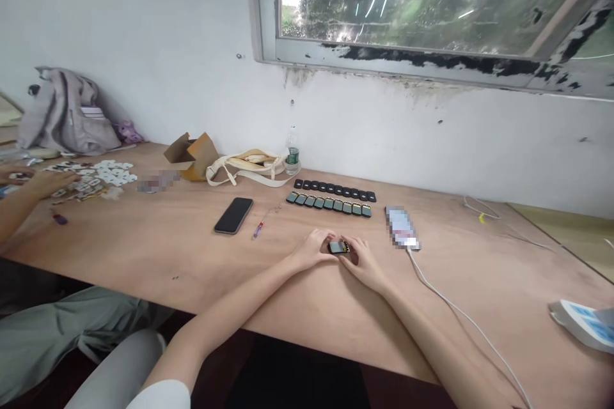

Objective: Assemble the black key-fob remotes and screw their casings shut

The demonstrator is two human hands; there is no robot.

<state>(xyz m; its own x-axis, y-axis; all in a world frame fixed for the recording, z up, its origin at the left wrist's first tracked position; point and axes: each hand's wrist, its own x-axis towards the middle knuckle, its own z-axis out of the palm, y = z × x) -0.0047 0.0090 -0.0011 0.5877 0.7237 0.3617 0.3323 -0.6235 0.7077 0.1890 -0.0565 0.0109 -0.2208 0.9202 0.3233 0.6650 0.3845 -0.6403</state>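
Both my hands meet on the wooden table (307,307), pinching one small dark device with a screen (338,246). My left hand (314,249) grips its left end, fingers curled. My right hand (362,261) grips its right end, fingers curled. Just beyond them lie two rows of small parts: a row of black pieces (334,190) and a row of greenish-screened pieces (329,203).
A black phone (233,215) and a small screwdriver (259,229) lie to the left. A phone on a white cable (401,228) lies to the right. A cloth bag (249,165), bottle (292,150) and cardboard box (192,153) stand behind. Another person's hands (33,182) work at far left.
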